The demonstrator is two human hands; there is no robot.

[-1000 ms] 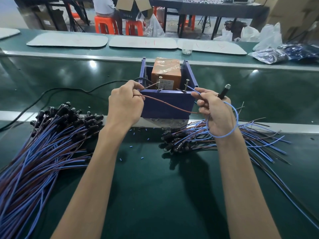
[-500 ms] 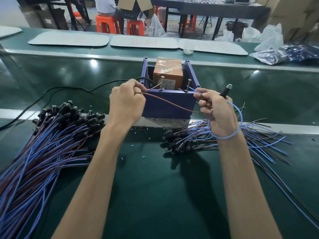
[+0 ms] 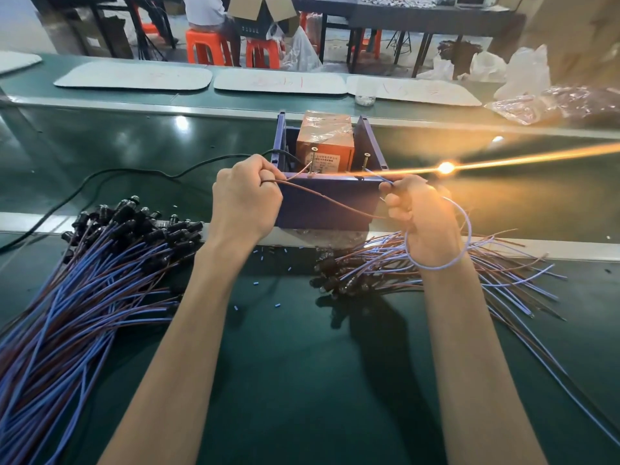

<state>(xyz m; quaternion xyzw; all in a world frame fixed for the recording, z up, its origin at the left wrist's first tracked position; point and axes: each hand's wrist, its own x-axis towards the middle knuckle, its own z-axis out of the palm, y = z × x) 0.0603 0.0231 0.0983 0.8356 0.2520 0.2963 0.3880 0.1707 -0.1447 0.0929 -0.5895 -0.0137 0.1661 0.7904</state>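
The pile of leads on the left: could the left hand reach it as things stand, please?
Probably yes: nothing lies between the pile and the left hand, though that hand would first have to release the brown wire it pinches.

text: none legible | orange box (image 3: 324, 134) label (image 3: 326, 162): too blurred

White mats (image 3: 134, 75) lie in a row — orange stools (image 3: 204, 45) beyond.

Left hand (image 3: 246, 199) fisted, right hand (image 3: 426, 219) pinching
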